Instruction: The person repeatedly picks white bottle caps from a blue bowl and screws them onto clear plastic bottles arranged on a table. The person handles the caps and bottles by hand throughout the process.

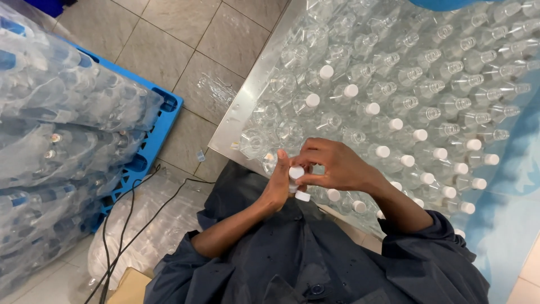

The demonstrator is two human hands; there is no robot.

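Observation:
My left hand (277,183) grips a clear plastic bottle (270,162) at the near edge of the steel table (247,98). My right hand (332,164) pinches a white cap (296,172) on that bottle's neck, fingers curled round it. A second white cap (303,196) shows just below the hands, near the left palm. Behind the hands the table is packed with several clear bottles (405,73); those in the nearer rows carry white caps (382,151), those farther back stand uncapped.
Left of me a blue plastic pallet (160,126) carries shrink-wrapped packs of bottles (62,129). Black cables (132,217) run over the tiled floor (185,45) beside a clear bag of white caps (152,233). A cardboard corner (130,287) lies below.

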